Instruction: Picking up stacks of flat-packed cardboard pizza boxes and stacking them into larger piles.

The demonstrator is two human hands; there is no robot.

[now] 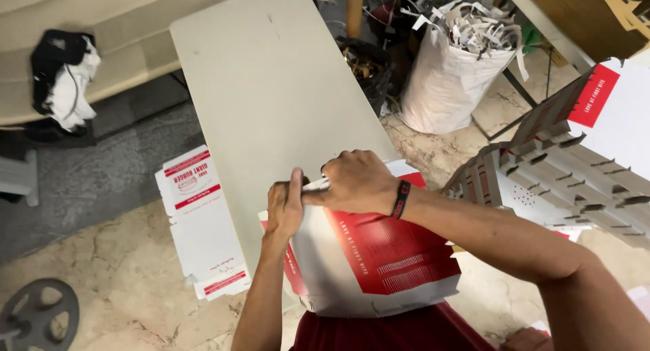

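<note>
Both hands at the near end of the pale bench (271, 87): left hand (284, 209) in a closed grip on the red-and-white carton blank (379, 256), right hand (355, 182) clamped over its far edge. More flat blanks (203, 222) left, on the floor.

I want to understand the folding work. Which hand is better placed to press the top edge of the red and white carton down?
Probably the right hand: it lies on top of the carton at that edge, palm down. The left hand grips the carton's left side.
</note>
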